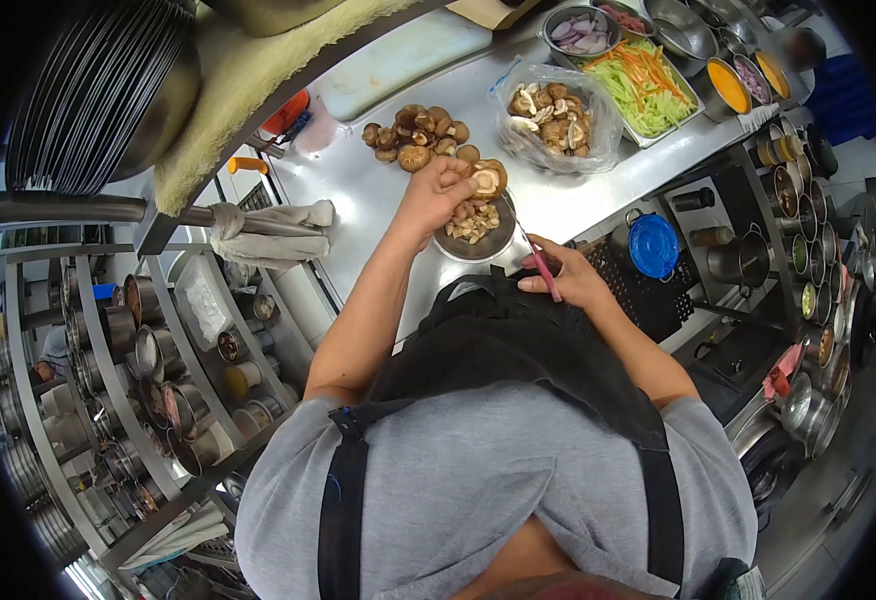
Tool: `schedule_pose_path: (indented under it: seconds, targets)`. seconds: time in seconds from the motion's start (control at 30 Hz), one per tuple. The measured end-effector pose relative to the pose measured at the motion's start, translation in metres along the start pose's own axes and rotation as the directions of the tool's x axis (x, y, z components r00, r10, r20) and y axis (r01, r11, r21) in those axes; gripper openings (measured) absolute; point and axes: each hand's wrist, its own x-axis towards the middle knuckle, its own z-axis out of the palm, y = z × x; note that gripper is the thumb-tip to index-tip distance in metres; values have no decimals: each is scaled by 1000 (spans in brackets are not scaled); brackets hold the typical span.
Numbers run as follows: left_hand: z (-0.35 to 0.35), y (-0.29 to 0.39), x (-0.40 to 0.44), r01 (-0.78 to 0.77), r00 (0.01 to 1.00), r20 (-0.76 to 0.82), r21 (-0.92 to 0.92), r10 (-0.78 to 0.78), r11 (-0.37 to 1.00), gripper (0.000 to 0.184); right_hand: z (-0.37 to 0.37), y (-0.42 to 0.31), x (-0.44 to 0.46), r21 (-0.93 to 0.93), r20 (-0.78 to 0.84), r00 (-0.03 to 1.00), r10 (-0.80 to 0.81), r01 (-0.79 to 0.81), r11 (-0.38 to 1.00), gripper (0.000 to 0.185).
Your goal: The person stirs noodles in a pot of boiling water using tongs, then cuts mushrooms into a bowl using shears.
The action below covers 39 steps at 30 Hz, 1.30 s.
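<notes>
My left hand (pixel 433 203) is closed around a brown mushroom (pixel 488 179), its pale underside facing up. In my right hand (pixel 575 278) is a slim knife with a pink handle (pixel 543 272), its thin blade pointing up towards the mushroom. Whether the blade touches it, I cannot tell. Below the mushroom stands a round metal bowl (pixel 499 243) with cut mushroom pieces (pixel 472 224) in it. A pile of whole brown mushrooms (pixel 420 130) lies on the steel counter just beyond my left hand.
A clear plastic bag (pixel 603 140) of mushrooms sits on the counter (pixel 348 228). Behind it are a tray of shredded vegetables (pixel 644 95) and a bowl of sliced onion (pixel 579 35). At the back lies a white cutting board (pixel 398 65). A cloth (pixel 273 232) hangs from the rail at left.
</notes>
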Motion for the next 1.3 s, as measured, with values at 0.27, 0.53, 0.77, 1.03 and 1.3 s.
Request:
schedule_pose_path:
  seconds: [0.27, 0.53, 0.77, 1.03, 1.3]
  targets:
    - [27, 7, 11, -49, 998, 43, 56, 47, 997, 21, -6, -15, 7, 59, -17, 1000, -7, 8, 998, 77]
    - [51, 11, 46, -21, 994, 107, 73, 13, 997, 20, -16, -9, 5, 151, -146, 985, 91, -69, 986, 70]
    - [84, 21, 93, 31, 985, 164, 70, -42, 997, 20, -54, -11, 42, 35, -324, 943, -81, 97, 995, 71]
    - [93, 34, 173, 209, 973, 63, 165, -222, 964, 27, -113, -27, 77, 66, -273, 949, 156, -144, 987, 60]
    - [44, 32, 203, -199, 932, -40, 774, 361, 601, 49, -147, -12, 70, -216, -724, 668, -173, 19, 976, 67]
